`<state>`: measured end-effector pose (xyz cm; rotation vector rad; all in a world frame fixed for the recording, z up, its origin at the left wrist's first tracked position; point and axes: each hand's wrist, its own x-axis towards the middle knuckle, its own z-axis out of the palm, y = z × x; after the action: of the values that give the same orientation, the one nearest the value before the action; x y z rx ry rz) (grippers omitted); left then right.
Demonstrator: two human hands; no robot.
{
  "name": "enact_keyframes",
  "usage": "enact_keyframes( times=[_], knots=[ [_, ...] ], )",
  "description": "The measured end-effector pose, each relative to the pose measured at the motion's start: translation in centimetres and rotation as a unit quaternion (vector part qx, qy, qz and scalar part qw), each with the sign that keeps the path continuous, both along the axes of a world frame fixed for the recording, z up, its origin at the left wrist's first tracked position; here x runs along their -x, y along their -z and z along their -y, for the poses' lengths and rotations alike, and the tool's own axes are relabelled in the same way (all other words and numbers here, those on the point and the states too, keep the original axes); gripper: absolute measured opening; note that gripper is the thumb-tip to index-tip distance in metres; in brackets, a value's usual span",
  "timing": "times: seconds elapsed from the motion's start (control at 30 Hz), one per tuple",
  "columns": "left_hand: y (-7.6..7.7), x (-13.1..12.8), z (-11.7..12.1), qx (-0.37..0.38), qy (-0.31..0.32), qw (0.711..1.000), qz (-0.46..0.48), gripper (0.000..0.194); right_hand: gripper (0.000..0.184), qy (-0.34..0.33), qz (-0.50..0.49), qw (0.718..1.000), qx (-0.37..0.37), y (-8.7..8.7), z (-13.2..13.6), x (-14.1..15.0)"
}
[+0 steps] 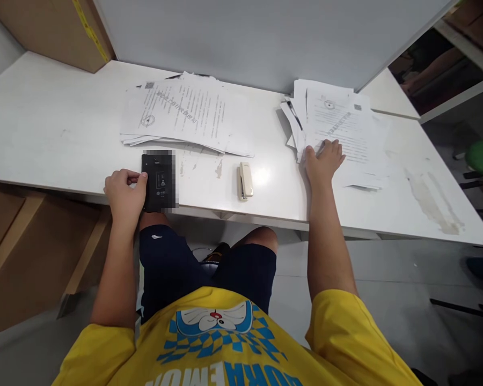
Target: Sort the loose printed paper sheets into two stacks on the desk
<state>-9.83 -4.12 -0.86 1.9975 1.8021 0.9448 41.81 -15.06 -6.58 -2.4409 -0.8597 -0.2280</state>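
My left hand (125,195) is closed on the left edge of a flat black device (155,185), thumb on top, at the table's front edge. Part of the device is blurred into blocks. My right hand (325,161) lies with fingers apart on the near side of the right paper stack (334,115), whose printed sheets are loosely fanned. A cream stapler (245,180) lies between my hands, touched by neither. Beyond the device is another uneven stack of printed papers (177,115), with a stamp and a square code on its top sheet.
The white table (64,128) has brown stains at its right end. A grey partition (233,43) stands along the back, and a cardboard box (60,27) at the back left. More brown boxes (44,246) are under the table. Another person's arm (430,69) shows at the upper right.
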Motion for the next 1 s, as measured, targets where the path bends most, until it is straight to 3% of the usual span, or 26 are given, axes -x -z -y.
enact_keyframes(
  times=[0.77,0.87,1.0],
  knots=[
    [0.9,-0.2,-0.1,-0.035,-0.028,0.999,0.012,0.010,0.064,0.004,-0.007,1.000,0.012,-0.6,0.4,0.1],
    [0.4,-0.2,0.1,-0.007,-0.031,1.000,0.003,0.008,0.063,0.007,-0.004,1.000,0.014,-0.7,0.4,0.2],
    [-2.0,-1.4,0.3,0.011,-0.013,0.998,-0.065,0.016,0.065,0.012,-0.003,1.000,0.001,-0.7,0.4,0.3]
  ],
)
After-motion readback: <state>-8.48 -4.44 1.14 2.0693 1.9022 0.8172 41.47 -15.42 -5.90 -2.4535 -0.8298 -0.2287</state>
